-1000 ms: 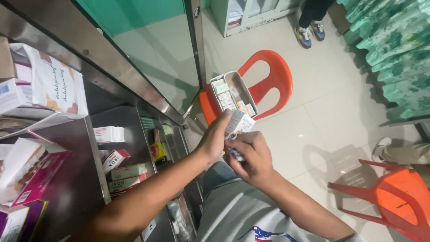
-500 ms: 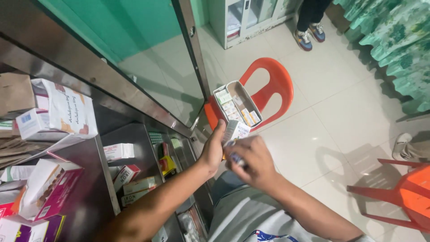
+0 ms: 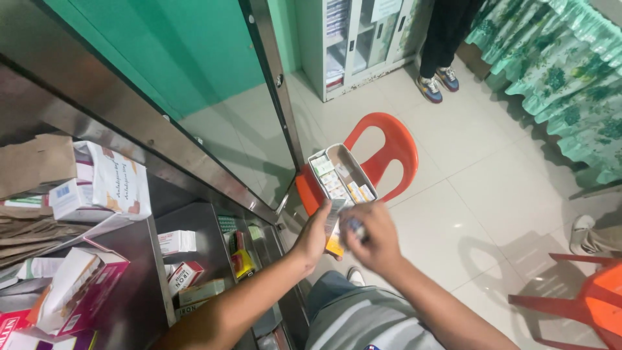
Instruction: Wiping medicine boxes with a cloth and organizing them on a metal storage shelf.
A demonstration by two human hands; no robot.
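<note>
Fingers of left hand (image 3: 315, 234) and right hand (image 3: 370, 241) grip a small carton (image 3: 335, 228).

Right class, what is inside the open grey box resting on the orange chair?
The grey box holds small medicine packets along one side; its other side looks bare. The left hand and right hand cover its near end.

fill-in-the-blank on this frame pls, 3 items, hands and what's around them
1. The left hand holds a small flat ____ with a yellow end.
2. The grey tray of small boxes rests on the seat of an ____ plastic chair.
3. The right hand is closed around a small ____-coloured object, too blurred to name.

Missing words: box; orange; dark
</note>
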